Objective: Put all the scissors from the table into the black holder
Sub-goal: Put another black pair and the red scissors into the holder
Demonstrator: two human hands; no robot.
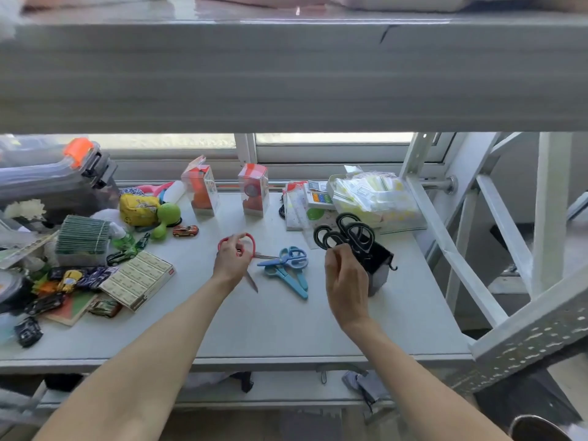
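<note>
Reaching across the table [286, 326], our left hand [229, 261] closes on the red scissors [251, 249], blades pointing back toward us. Our right hand [345, 281] pinches black scissors [329, 238] standing in the holder [378, 265]. Two blue scissors [291, 265] lie between our hands, untouched.

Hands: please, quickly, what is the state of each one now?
Left hand: fingers closing on the red-handled metal scissors lying on the grey table.
Right hand: fingers closed on black-handled scissors at the black holder.
</note>
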